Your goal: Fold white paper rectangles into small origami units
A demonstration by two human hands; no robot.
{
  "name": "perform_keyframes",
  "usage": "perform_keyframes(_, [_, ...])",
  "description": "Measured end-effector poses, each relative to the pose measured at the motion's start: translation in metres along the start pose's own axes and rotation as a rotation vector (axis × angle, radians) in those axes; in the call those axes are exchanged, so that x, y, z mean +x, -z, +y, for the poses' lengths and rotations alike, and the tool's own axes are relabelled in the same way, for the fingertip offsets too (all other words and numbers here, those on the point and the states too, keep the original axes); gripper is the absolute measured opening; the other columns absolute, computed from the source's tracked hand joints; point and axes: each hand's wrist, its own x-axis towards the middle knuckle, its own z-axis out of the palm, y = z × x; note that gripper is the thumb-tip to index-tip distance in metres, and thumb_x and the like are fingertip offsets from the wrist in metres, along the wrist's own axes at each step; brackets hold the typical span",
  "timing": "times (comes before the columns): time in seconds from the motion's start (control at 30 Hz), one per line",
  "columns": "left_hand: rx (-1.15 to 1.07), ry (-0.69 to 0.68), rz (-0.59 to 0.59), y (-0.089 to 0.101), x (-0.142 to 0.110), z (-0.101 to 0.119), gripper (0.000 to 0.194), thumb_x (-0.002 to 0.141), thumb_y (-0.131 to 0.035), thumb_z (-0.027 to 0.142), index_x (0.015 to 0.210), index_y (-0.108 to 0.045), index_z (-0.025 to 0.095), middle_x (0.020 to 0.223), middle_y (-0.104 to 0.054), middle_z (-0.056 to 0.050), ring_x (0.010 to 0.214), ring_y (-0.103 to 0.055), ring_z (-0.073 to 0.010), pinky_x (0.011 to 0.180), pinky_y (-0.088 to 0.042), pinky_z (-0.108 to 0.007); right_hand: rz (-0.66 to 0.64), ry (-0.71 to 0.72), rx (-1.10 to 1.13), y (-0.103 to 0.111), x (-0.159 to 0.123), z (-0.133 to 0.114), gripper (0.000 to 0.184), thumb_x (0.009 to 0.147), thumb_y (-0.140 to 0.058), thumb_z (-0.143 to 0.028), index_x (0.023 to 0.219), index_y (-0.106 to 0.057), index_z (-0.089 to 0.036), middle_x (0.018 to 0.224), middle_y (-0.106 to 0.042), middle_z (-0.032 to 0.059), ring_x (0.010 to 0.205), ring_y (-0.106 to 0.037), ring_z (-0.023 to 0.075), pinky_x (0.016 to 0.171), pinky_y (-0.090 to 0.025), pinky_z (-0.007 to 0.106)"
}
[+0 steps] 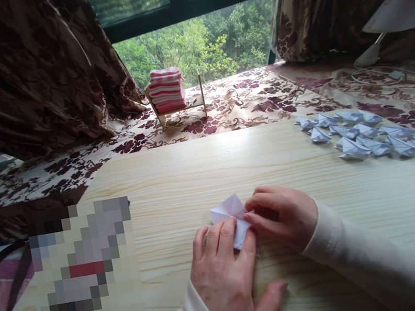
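A small folded sheet of white paper (229, 208) lies on the light wooden table (164, 184), with crease lines across its top. My left hand (228, 268) rests flat over its lower left part, fingers spread and thumb stretched to the right on the wood. At the paper's right edge, my right hand (287, 214) pinches the paper between thumb and forefinger, the other fingers curled. The lower part of the paper is partly hidden under my left fingers.
Several folded white paper pieces (363, 137) sit at the table's far right corner. A blurred-out object (90, 260) with a dark cord lies on the left. Beyond the table are a small stand with folded pink-striped cloths (167, 90) and a white lamp (399, 6).
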Motion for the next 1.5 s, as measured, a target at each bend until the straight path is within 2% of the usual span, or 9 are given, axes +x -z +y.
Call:
perform_keyframes(0.17, [-0.004, 0.009, 0.016, -0.002, -0.002, 0.000, 0.052, 0.074, -0.050, 0.054, 0.111, -0.058, 0.018, 0.120, -0.054, -0.012, 0.112, -0.044, -0.0296, 0.101, -0.020, -0.051, 0.032, 0.096, 0.016, -0.008, 0.001, -0.003, 0.011, 0.079, -0.052, -0.023, 0.070, -0.057, -0.017, 0.062, -0.049, -0.0016, 0.056, -0.044, 0.0096, 0.054, -0.032, 0.022])
perform_keyframes(0.27, [-0.022, 0.014, 0.050, 0.003, -0.003, -0.003, 0.049, 0.075, -0.052, 0.050, 0.111, -0.058, 0.018, 0.120, -0.055, -0.011, 0.113, -0.044, -0.0290, 0.102, -0.019, -0.050, 0.037, 0.131, -0.055, -0.011, 0.002, -0.004, 0.016, 0.080, -0.052, -0.023, 0.065, -0.052, -0.017, 0.059, -0.046, -0.0020, 0.055, -0.040, 0.0095, 0.053, -0.030, 0.022])
perform_keyframes(0.43, [0.032, 0.199, 0.189, 0.020, -0.001, -0.017, 0.026, 0.078, -0.054, 0.031, 0.099, -0.062, 0.016, 0.105, -0.059, -0.011, 0.103, -0.049, -0.0269, 0.095, -0.031, -0.048, 0.026, 0.160, -0.122, -0.011, 0.002, -0.002, 0.020, 0.081, -0.052, -0.024, 0.063, -0.048, -0.017, 0.059, -0.045, -0.0023, 0.055, -0.039, 0.0094, 0.053, -0.028, 0.022])
perform_keyframes(0.53, [0.063, 0.249, 0.160, 0.024, 0.004, -0.024, 0.018, 0.079, -0.054, 0.029, 0.088, -0.064, 0.017, 0.091, -0.059, -0.008, 0.092, -0.052, -0.0246, 0.086, -0.037, -0.044, 0.029, 0.151, -0.135, -0.011, 0.002, -0.002, 0.020, 0.081, -0.052, -0.025, 0.063, -0.047, -0.017, 0.059, -0.044, -0.0025, 0.054, -0.038, 0.0093, 0.053, -0.027, 0.022])
perform_keyframes(1.0, [0.075, 0.318, 0.219, 0.005, 0.021, -0.021, 0.012, 0.075, -0.057, 0.022, 0.063, -0.056, 0.020, 0.071, -0.058, -0.002, 0.078, -0.050, -0.0202, 0.079, -0.036, -0.039, 0.112, 0.139, -0.174, -0.015, 0.000, -0.004, 0.020, 0.079, -0.053, -0.024, 0.061, -0.048, -0.018, 0.058, -0.045, -0.0034, 0.052, -0.039, 0.0086, 0.053, -0.027, 0.022])
perform_keyframes(1.33, [-0.027, 0.267, 0.116, 0.007, 0.026, -0.019, 0.014, 0.081, -0.052, 0.021, 0.075, -0.064, 0.021, 0.074, -0.060, -0.002, 0.080, -0.052, -0.0191, 0.080, -0.038, -0.039, 0.122, 0.159, -0.174, -0.015, 0.000, -0.005, 0.020, 0.077, -0.055, -0.022, 0.060, -0.046, -0.018, 0.056, -0.045, -0.0041, 0.050, -0.038, 0.0082, 0.052, -0.027, 0.022])
perform_keyframes(1.43, [-0.004, 0.243, 0.239, 0.020, 0.023, -0.014, 0.014, 0.082, -0.052, 0.020, 0.088, -0.065, 0.019, 0.084, -0.063, -0.004, 0.083, -0.055, -0.0198, 0.081, -0.040, -0.040, 0.138, 0.146, -0.184, -0.015, 0.001, -0.007, 0.019, 0.075, -0.055, -0.019, 0.058, -0.045, -0.018, 0.054, -0.044, -0.0047, 0.049, -0.037, 0.0080, 0.051, -0.027, 0.021])
perform_keyframes(1.47, [0.030, 0.226, 0.327, 0.024, 0.020, -0.010, 0.016, 0.081, -0.053, 0.018, 0.093, -0.064, 0.017, 0.089, -0.064, -0.006, 0.088, -0.055, -0.0210, 0.084, -0.040, -0.041, 0.139, 0.145, -0.187, -0.015, 0.001, -0.007, 0.019, 0.075, -0.055, -0.019, 0.058, -0.045, -0.018, 0.054, -0.044, -0.0048, 0.049, -0.037, 0.0080, 0.051, -0.027, 0.021])
perform_keyframes(1.5, [0.043, 0.173, 0.336, 0.028, 0.018, -0.005, 0.017, 0.080, -0.054, 0.016, 0.094, -0.064, 0.016, 0.092, -0.064, -0.007, 0.091, -0.055, -0.0217, 0.086, -0.039, -0.042, 0.140, 0.146, -0.189, -0.015, 0.000, -0.007, 0.019, 0.075, -0.055, -0.019, 0.058, -0.046, -0.018, 0.054, -0.044, -0.0048, 0.049, -0.037, 0.0081, 0.051, -0.027, 0.022])
